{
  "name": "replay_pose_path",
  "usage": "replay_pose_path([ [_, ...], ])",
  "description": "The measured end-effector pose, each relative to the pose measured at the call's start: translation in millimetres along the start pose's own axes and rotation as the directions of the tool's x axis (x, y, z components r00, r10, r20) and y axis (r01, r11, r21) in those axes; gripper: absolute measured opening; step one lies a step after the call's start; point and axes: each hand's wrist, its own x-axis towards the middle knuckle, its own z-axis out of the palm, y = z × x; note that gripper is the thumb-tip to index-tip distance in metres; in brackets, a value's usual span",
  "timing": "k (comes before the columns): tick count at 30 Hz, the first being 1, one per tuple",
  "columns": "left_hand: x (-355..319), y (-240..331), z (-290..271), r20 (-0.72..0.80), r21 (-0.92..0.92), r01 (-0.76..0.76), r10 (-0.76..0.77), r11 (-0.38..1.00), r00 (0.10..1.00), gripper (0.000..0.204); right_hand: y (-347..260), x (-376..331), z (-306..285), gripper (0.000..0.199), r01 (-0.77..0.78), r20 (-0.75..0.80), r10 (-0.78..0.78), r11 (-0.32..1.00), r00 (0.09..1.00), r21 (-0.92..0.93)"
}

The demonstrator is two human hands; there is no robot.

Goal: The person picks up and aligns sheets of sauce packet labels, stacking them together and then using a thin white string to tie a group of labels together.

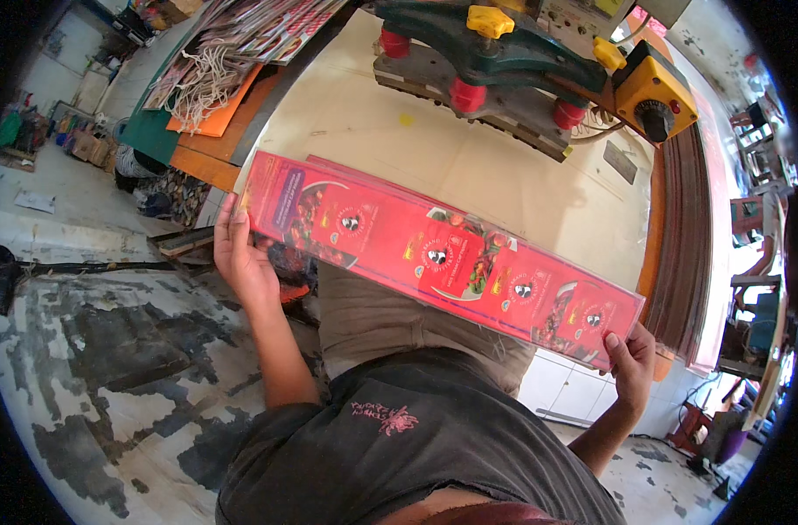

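Observation:
A long red printed plastic strip (390, 236), with food pictures and round emblems on it, stretches slantwise across my lap and the front of the worktable. Its left end is higher in the view than its right end. My left hand (239, 249) pinches the left end, fingers along the edge. At the lower right corner my right hand (628, 360) grips the other end with the thumb on top and the fingers hidden beneath. A second layer's edge shows along the strip's far side. Beyond it lies the cream-coloured table sheet (329, 114).
A dark green press (539, 57) with red and yellow knobs stands at the back, beside a yellow control box (657, 92) with a black dial. Printed bags (259, 39) with white cords are piled back left. A stack of brown-edged sheets (683, 227) lines the right side.

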Motion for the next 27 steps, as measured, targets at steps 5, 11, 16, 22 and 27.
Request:
replay_pose_path([
  [5, 10.8, -4.6, -15.3, -0.007, 0.334, 0.012, -0.011, 0.942, 1.0, 0.032, -21.1, -8.4, -9.1, 0.03, -0.136, 0.067, 0.137, 0.99, 0.988, -0.023],
  [11, 13.0, -13.5, -18.6, 0.196, 0.582, -0.263, 0.181, 0.77, 0.964, 0.022, -17.1, -6.9, -20.1, 0.029, -0.165, 0.069, 0.169, 0.985, 0.983, -0.058],
  [16, 12.8, -6.6, -3.3, 0.26, 0.62, -0.331, 0.211, 0.712, 0.942, 0.022, -19.4, -3.7, -19.1, 0.028, -0.136, 0.033, 0.142, 0.982, 0.989, -0.128],
  [22, 16.0, -11.7, 11.1, 0.41, 0.743, -0.458, 0.209, 0.488, 0.888, 0.024, -29.3, -3.0, -9.3, 0.02, -0.111, -0.097, 0.078, 0.91, 0.992, -0.4],
  [27, 11.0, -9.7, 18.5, 0.482, 0.771, -0.504, 0.161, 0.39, 0.861, 0.03, -24.0, -0.2, -15.9, 0.024, -0.162, -0.135, 0.097, 0.732, 0.986, -0.661],
])
